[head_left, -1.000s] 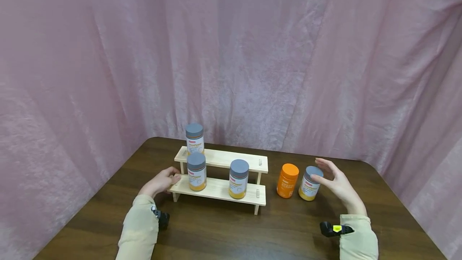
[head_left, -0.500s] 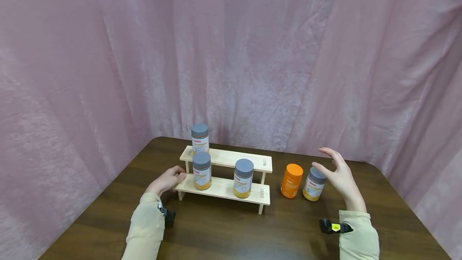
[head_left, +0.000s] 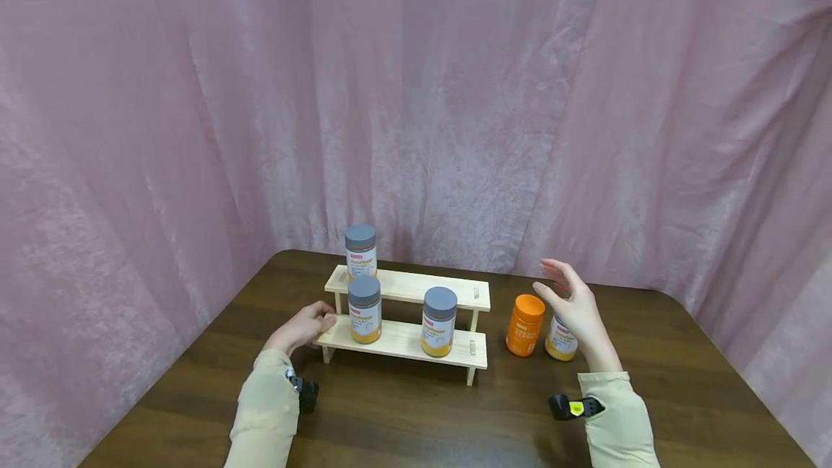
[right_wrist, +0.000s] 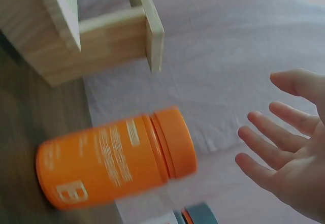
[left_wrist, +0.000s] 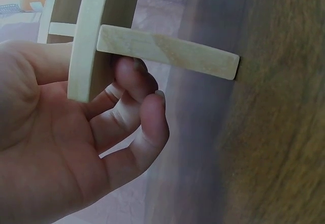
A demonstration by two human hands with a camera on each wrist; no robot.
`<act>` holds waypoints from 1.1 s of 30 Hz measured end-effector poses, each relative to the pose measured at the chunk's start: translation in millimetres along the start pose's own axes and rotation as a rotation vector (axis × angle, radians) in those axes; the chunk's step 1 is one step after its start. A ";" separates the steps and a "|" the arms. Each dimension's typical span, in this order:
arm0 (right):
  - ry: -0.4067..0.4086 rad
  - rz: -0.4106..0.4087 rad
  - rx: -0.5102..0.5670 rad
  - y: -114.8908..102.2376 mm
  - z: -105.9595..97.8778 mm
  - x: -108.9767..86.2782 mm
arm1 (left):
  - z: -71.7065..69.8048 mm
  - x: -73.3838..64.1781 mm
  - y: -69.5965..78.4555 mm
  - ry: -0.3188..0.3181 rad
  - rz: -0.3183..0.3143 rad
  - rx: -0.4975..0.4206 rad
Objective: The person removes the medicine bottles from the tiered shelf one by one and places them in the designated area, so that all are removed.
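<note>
My left hand holds the left end of the lower board of a two-tier wooden shelf. In the left wrist view the thumb lies over the board and the fingers curl beneath it, beside a leg. My right hand is raised with thumb and fingers spread, holding nothing. It hangs just above and right of an orange bottle standing on the table, and overlaps a grey-lidded bottle behind it. In the right wrist view the orange bottle's lid is near the fingertips.
On the shelf's lower board stand two grey-lidded bottles; a third one is on the upper board's left end. The dark wooden table reaches back to a pink curtain.
The right hand has lifted off the grey-lidded bottle and moved left toward the orange bottle. The left hand keeps its hold on the shelf; the head view has shifted a little.
</note>
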State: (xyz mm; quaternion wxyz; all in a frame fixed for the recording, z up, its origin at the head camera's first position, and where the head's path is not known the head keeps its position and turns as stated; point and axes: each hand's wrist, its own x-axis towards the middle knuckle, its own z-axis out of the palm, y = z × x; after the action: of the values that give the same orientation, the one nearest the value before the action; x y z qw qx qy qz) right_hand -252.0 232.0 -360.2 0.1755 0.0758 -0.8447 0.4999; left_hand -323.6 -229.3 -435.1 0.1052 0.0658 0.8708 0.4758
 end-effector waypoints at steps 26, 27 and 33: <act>-0.293 0.010 0.208 -72.9 75.8 58.2 | 1.4 8.8 5.0 0.022 0.000 -0.007; -0.302 0.007 0.213 -75.5 78.1 58.4 | 1.3 8.4 5.8 0.024 -0.005 -0.007; -0.335 0.015 0.205 -85.4 91.1 61.6 | 3.0 8.9 8.7 0.026 -0.017 -0.007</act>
State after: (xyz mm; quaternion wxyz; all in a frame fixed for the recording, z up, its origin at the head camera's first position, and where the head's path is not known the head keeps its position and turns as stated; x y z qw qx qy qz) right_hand -303.3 113.8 -307.4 0.0200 0.1693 -0.8074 0.5649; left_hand -331.3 -220.3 -430.4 0.0979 0.0518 0.8710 0.4786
